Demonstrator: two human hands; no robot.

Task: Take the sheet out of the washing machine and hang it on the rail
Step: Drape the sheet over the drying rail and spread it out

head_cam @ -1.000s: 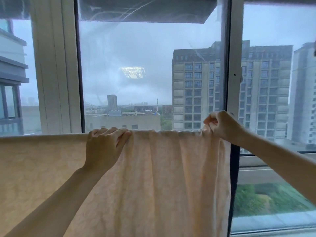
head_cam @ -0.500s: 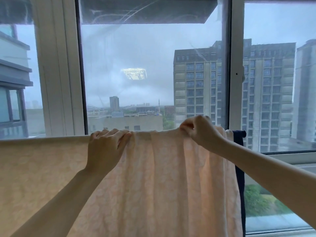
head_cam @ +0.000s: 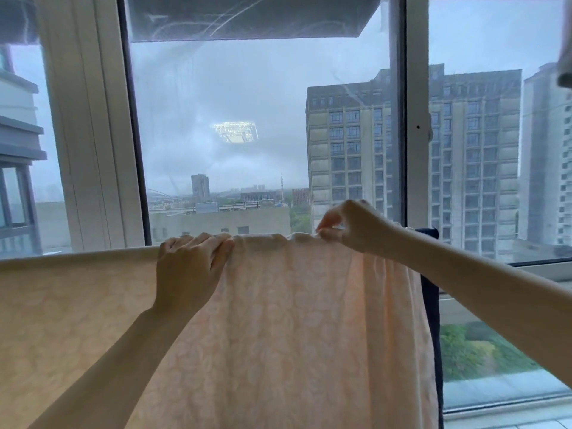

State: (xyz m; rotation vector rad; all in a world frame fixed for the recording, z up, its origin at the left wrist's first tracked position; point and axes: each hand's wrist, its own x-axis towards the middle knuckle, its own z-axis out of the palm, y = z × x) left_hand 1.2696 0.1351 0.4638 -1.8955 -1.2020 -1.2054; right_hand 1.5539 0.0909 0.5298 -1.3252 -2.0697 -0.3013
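The pale peach patterned sheet (head_cam: 278,329) hangs over the rail, which is hidden under its top fold. It spreads flat to the left and bunches in pleats on the right. My left hand (head_cam: 188,267) lies on the top fold with its fingers curled over the edge. My right hand (head_cam: 349,227) pinches the top edge of the sheet between thumb and fingers, a little right of centre. The washing machine is out of view.
A dark blue cloth (head_cam: 430,292) hangs just right of the sheet. Directly behind the rail stand large windows with white frames (head_cam: 93,134), and tall buildings show outside. Something pale and blurred (head_cam: 565,66) hangs at the upper right edge.
My right hand has moved left along the top edge, from near the sheet's right end toward the middle, and now pinches it there. My left hand has stayed in place.
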